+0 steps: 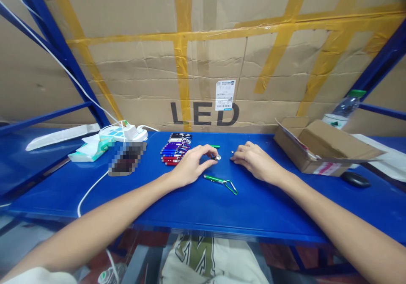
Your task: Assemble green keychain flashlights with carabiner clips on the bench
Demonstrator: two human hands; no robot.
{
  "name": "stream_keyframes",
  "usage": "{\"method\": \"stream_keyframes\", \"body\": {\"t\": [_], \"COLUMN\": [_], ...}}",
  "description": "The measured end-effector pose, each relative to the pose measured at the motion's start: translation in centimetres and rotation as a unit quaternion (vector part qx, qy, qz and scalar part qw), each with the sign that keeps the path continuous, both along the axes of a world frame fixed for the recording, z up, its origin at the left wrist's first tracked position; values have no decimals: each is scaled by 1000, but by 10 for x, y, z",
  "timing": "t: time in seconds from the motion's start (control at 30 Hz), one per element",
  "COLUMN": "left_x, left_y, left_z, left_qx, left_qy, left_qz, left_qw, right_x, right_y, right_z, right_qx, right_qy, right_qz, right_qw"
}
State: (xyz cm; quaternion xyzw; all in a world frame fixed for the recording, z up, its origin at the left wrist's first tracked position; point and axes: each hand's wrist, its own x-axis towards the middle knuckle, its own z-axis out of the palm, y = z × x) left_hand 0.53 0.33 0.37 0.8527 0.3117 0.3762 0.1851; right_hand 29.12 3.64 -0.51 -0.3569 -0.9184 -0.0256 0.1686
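L hand [190, 166]: thumb + forefinger nearly closed in a pinch, small silver disc [218, 158] at the tips, w/ something dark just behind it; too small to say what.
R hand [253, 160]: fingers bunched, narrow, low over the table; a tiny shiny bit [232, 152] shows right by the fingertips. Can't tell if it's gripped.
Grn pen [214, 179]: lies on the table, nearer the wearer than both hands, w/ a grn clip [231, 187] at its R end.
Grn tube [215, 147]: on the table, just beyond L hand, partly hidden by it.
Pen row [173, 151]: L of L hand, side by side; far to near: blk, wht, purple, blue, red; clips at R ends.
Table [263, 210]: blue, glossy.
L side: pixelated slab [127, 159], wht power strip [135, 133] behind it, tissue pack [90, 150] farther L.
R side: open cardbd box [320, 167], blk mouse [355, 180] beside it, grn-capped bottle [338, 114] behind.
Back: big taped carton [142, 81], printed "LED", w/ a wht label [225, 94].
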Motion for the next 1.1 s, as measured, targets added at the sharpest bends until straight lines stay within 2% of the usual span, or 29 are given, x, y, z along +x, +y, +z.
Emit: {"method": "stream_keyframes", "body": {"t": [0.1,0.17,0.3,0.4,0.7,0.83,0.9,1.0,1.1], "left_x": [-1,0,1,2,5,5,4,2,-1], "left_y": [2,2,2,2,-3,-2,-1,0,1], "left_z": [-2,-3,-5,-6,-5,-7,-6,-4,-1], "left_qx": [-7,-17,-37,-52,-72,-83,-77,-41,-5], "left_qy": [-7,-6,-5,-14,-16,-29,-32,-24,-8], "left_qz": [1,-1,-9,-11,-19,-27,-21,-1,14], "left_qw": [1000,1000,999,998,997,996,996,999,1000], "right_x": [-4,-9,-27,-36,-37,-38,-35,-22,-5], "right_y": [-3,-8,-25,-37,-40,-42,-40,-28,-13], "right_z": [3,6,15,20,12,16,20,20,12], "right_qx": [-16,-32,-67,-59,-17,1,8,55,56], "right_qy": [31,91,258,292,263,245,251,233,78], "right_qz": [-5,-1,32,62,107,115,86,-16,-63], "right_qw": [999,995,963,953,959,963,964,971,993]}}
